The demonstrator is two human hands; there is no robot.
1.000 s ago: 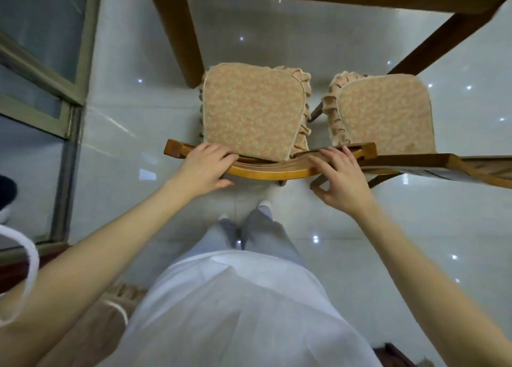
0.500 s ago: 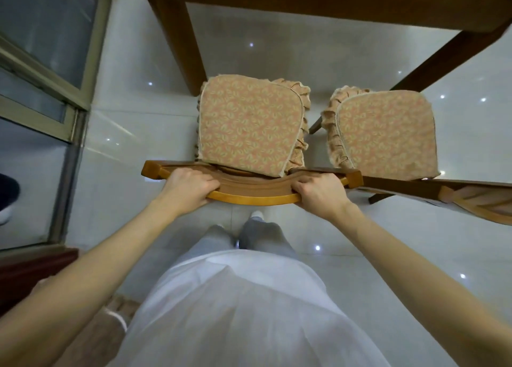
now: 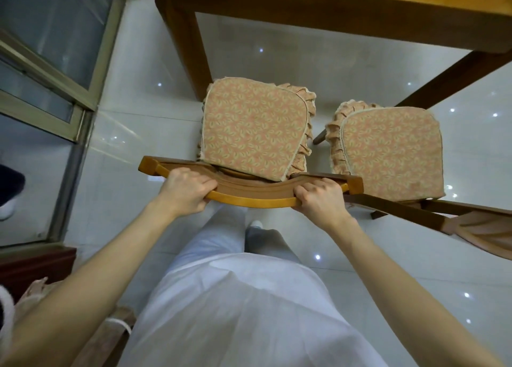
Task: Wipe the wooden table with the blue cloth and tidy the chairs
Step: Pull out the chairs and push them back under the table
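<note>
The left hand (image 3: 186, 191) and right hand (image 3: 321, 198) each gripped the chair's curved top rail (image 3: 249, 193), fingers curled over it. Its cushioned seat (image 3: 253, 130) sat partly under the wooden table (image 3: 327, 10), beside a 2nd chair (image 3: 390, 152).

2 chairs (image 3: 253, 128) (image 3: 388, 150) side by side before table (image 3: 332, 9).

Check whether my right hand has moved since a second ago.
Yes. The right hand came forward onto the left chair's top rail and now grips it near its right end.
</note>
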